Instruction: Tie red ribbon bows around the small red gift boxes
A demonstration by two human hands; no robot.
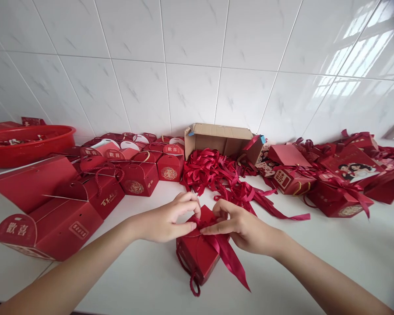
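A small red gift box (198,258) stands on the white table, with a dark red cord handle hanging at its near left side. My left hand (170,218) is closed over the top of the box, thumb and fingers pinching the red ribbon. From the right, my right hand (241,223) also pinches the ribbon at the box top, its index finger pointing left close to my left thumb. A loose ribbon tail (231,262) falls over the box's right side onto the table. The fingertips partly hide where the ribbon crosses.
Behind the box lies a heap of red ribbons (213,170) before an open cardboard box (223,132). Several red boxes (139,175) crowd the left, near a red basin (29,153). More ribboned boxes (341,197) stand on the right, along the tiled wall (193,96).
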